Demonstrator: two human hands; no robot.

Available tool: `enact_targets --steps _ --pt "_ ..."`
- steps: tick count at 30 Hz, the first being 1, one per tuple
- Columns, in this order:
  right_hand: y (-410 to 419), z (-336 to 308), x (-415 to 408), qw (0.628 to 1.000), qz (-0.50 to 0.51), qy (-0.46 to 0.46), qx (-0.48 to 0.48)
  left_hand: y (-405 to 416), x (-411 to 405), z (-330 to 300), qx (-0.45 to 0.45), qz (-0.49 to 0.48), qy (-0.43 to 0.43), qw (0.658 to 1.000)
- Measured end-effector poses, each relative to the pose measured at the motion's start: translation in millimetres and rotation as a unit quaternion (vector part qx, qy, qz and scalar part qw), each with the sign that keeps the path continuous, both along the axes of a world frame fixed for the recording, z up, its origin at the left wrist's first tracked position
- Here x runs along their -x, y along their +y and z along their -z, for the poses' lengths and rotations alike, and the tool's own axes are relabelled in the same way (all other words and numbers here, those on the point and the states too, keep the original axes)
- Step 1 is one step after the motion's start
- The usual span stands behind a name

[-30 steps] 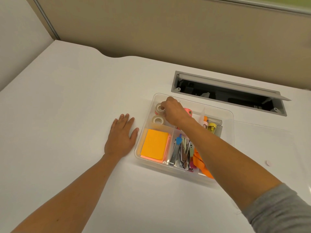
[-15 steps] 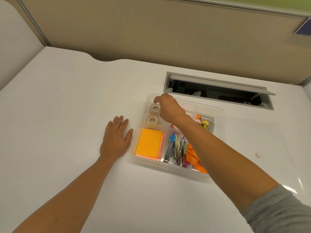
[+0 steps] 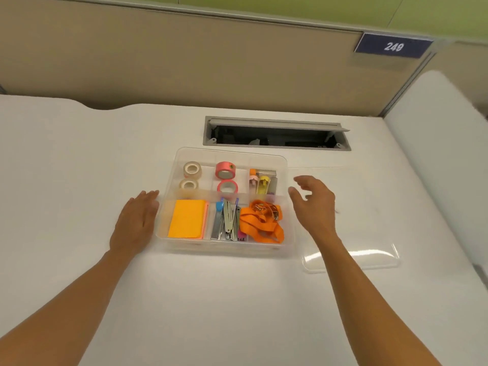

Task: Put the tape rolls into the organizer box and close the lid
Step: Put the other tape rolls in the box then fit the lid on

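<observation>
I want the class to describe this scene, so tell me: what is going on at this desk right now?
A person is tidying a clear organizer box on a white desk. Four tape rolls sit in its far compartments: two white tape rolls on the left, two pink tape rolls in the middle. The left hand lies flat against the box's left side. The right hand, open and empty, hovers over the clear lid, which lies on the desk to the right. The box is not yet closed.

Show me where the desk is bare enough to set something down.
Bare: the desk left of the left hand, and the near strip before the organizer box. Crowded: the box compartments, and right of it, where the clear lid lies under the right hand.
</observation>
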State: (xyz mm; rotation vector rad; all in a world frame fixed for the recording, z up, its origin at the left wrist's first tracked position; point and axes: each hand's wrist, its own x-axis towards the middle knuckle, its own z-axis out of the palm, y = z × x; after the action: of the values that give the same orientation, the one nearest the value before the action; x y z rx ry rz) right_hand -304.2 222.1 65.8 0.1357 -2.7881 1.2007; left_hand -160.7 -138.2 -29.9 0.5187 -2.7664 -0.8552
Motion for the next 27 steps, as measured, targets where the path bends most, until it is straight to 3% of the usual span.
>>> enact_targets --steps 7,18,27 --pt "104 28 -34 0.983 0.174 -0.051 -0.007 11 -12 -18 -0.25 -0.04 0.014 0.967" --pt "130 47 -71 0.918 0.354 -0.139 0.115 48 -29 -39 -0.22 -0.012 0.012 0.975" --pt "136 49 -82 0.901 0.389 -0.15 0.116 52 -31 -41 -0.198 -0.028 0.003 0.98"
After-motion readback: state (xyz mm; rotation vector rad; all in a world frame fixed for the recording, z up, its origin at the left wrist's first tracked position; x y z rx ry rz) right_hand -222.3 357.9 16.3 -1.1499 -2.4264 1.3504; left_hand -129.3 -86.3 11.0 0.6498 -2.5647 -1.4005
